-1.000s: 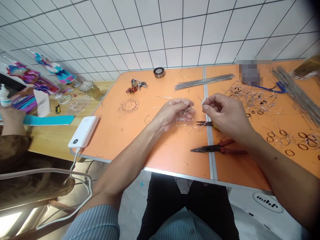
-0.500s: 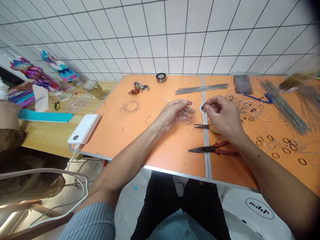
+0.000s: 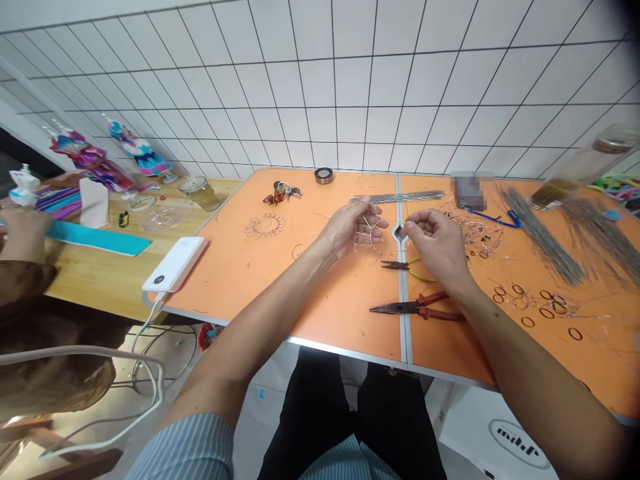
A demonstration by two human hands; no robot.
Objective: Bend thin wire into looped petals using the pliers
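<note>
My left hand (image 3: 350,230), palm turned inward and fingers curled, holds a bent silvery wire piece (image 3: 371,235) that loops around its fingers. Thumb and forefinger of my right hand (image 3: 437,241) are pinched together on what looks like a thin wire, mostly hidden; its tip shows faintly above them. Below the right hand lie small pliers with yellow handles (image 3: 421,271). Nearer the table's front edge are long-nose pliers with red handles (image 3: 440,308). A scalloped wire ring (image 3: 264,225) rests left of my left hand. Behind both hands lies a bundle of straight wires (image 3: 415,197).
Right side: black rings (image 3: 575,334), tangled wire (image 3: 485,233), more wire bundles (image 3: 545,237) and a glass jar (image 3: 575,170). At the back are a tape roll (image 3: 324,175) and keys (image 3: 284,193). A white power bank (image 3: 176,265) sits left; another person's hand (image 3: 25,227) is farther left.
The view has shifted, so the table sits lower in the picture. Both hands stay close together, the left one's fingers slightly more curled around the wire piece.
</note>
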